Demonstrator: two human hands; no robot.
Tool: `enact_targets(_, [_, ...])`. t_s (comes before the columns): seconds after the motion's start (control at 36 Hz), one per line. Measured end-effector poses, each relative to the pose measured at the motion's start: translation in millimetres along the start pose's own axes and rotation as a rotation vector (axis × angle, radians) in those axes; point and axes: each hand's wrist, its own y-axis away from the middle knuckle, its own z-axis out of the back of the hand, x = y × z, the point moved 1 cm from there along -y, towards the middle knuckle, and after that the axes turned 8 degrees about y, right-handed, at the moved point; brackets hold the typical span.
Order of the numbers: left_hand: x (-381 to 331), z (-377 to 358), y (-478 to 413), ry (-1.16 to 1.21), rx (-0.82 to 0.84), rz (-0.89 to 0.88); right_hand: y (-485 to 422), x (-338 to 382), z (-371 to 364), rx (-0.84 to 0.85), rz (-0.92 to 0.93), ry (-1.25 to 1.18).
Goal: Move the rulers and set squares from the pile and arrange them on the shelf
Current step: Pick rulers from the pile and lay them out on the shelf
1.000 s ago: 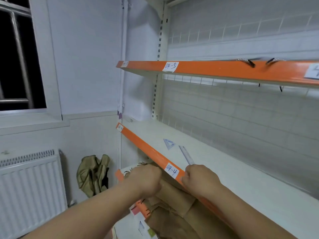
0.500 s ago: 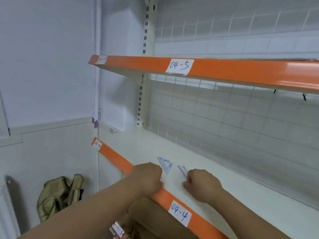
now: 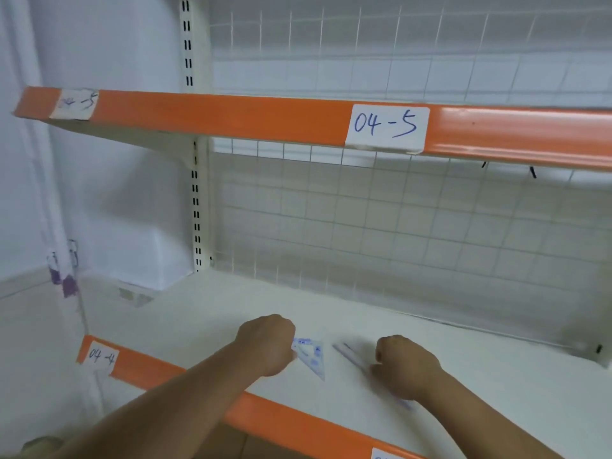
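Head view, and the slotted upright [image 3: 196,207] climbs the left side of the rack, with a white wire grid [image 3: 397,226] forming the back wall behind it. Overhead runs the upper shelf [image 3: 231,115], its glossy orange front carrying a paper label [image 3: 385,127] handwritten "04-5" and a second, blurrier tag [image 3: 77,102] near its left end. Two small black hooks [image 3: 532,172] poke down beneath it on the right. Out on the left wall there are purple smudges [image 3: 66,283] on a pale vertical pipe.

Down to the lower shelf [image 3: 198,326]: a flat, matt white board, orange along its front lip, with a "04-4" label [image 3: 101,356] at the left corner. Both task pieces lie on it, near the front edge and between the two forearms. The set square [image 3: 313,359] is a clear, blue-printed plastic triangle lying flat. The ruler [image 3: 349,354] is a thin clear strip set slantwise just to the right of it, not touching it.

The left hand [image 3: 268,346] is curled, knuckles up, meeting the set square's left corner. Its fingertips are hidden, so pinching or merely touching, I cannot tell. The right hand [image 3: 407,367] is curled down over the ruler, gripping it, and the strip shows on both sides of the fist. Nothing stands between the pieces and the grid. Motion blur softens the fine markings.
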Motion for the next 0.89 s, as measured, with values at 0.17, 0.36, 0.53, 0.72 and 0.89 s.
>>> enact_targets(0.17, [-2.3, -9.9, -22.4, 0.073, 0.047, -0.028, -2.2, -5.1, -3.0, 0.123, -0.059, 0.034])
enact_targets(0.36, [-6.8, -20.0, -36.7, 0.115, 0.111, 0.013, -5.2, -9.9, -12.3, 0.096, -0.087, 0.041])
enact_targets(0.53, [-3.6, -25.3, -45.2, 0.118, 0.167, 0.036, -3.8, -10.6, -10.8, 0.1, -0.081, 0.034])
enact_targets(0.72, [4.0, -24.2, -48.3, 0.119, 0.225, 0.1, -7.2, -12.5, -9.8, 0.1, -0.061, -0.008])
enact_targets(0.89, [8.6, -23.6, -46.6, 0.203, 0.221, 0.052, -9.1, -11.7, -12.7, 0.035, -0.016, -0.008])
